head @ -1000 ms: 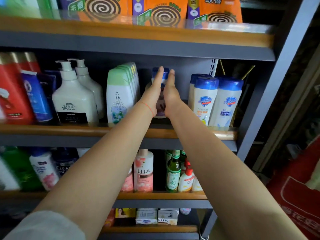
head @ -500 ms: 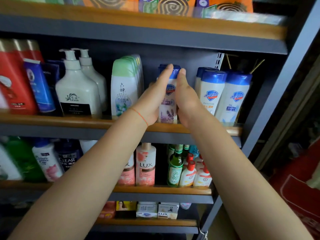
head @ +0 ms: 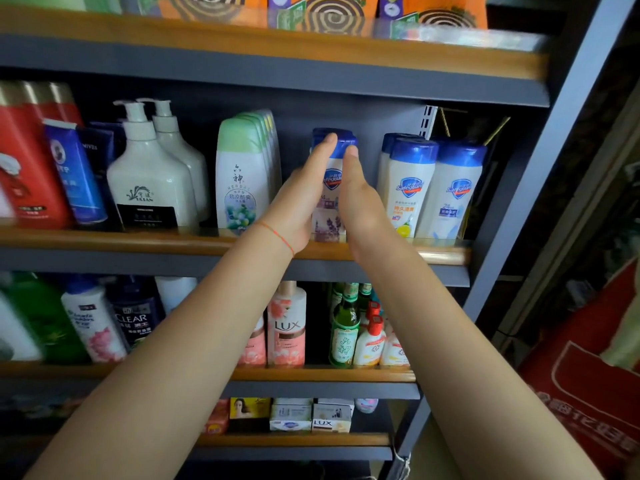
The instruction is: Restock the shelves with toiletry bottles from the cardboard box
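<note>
Fingers of both hands lie straight and pressed together, palms facing each other, flat against the two sides of a white plastic toiletry bottle with a blue cap and a lavender picture on its label (head: 329,216). That bottle stands upright at the front edge of the grey metal middle shelf with a wooden lip (head: 138,241).

Going from the left along this shelf: red bottles with gold caps (head: 24,161), a blue tube (head: 74,174), two white pump bottles with black labels (head: 149,181), then a row of white bottles with pale green caps (head: 242,178). The left hand (head: 301,195), a thin orange string round its wrist, presses the lavender bottle's left side, its fingertips reaching the blue cap. The right hand (head: 360,199) presses the right side. Just to the right stand more white bottles with blue caps and shield logos (head: 433,188), close beside the held bottle but apart from it.

On the lower shelf, pink bottles (head: 287,327) stand between the forearms.
</note>
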### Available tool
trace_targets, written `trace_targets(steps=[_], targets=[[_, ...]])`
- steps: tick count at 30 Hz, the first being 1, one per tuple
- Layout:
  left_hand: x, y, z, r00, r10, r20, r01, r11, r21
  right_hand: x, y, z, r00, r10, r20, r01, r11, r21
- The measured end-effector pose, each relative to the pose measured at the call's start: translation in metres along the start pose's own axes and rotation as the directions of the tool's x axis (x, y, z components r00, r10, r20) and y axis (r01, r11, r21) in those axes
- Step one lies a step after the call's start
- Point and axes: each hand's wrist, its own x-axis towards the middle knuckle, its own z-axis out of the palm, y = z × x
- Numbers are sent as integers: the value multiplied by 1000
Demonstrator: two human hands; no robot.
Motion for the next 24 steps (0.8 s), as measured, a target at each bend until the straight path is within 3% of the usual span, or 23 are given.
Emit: trace_targets(steps=[8, 17, 21, 24], targets=[[-9, 3, 8, 1000, 15, -11, -15, 1000, 11, -3, -2, -3, 1000, 0, 22, 0, 1000, -8], [-40, 6, 16, 994, 24, -108, -24, 1000, 2, -26, 3, -16, 994, -103, 21, 101, 993, 63], [-95, 6, 6, 982, 140, -128, -119, 980, 161, -84, 11, -30, 963, -253, 90, 246, 966, 82], [-150, 23, -16, 920, 352, -173, -339, 935, 101, -128, 3, -51, 911, -412, 22, 396, 888, 235]])
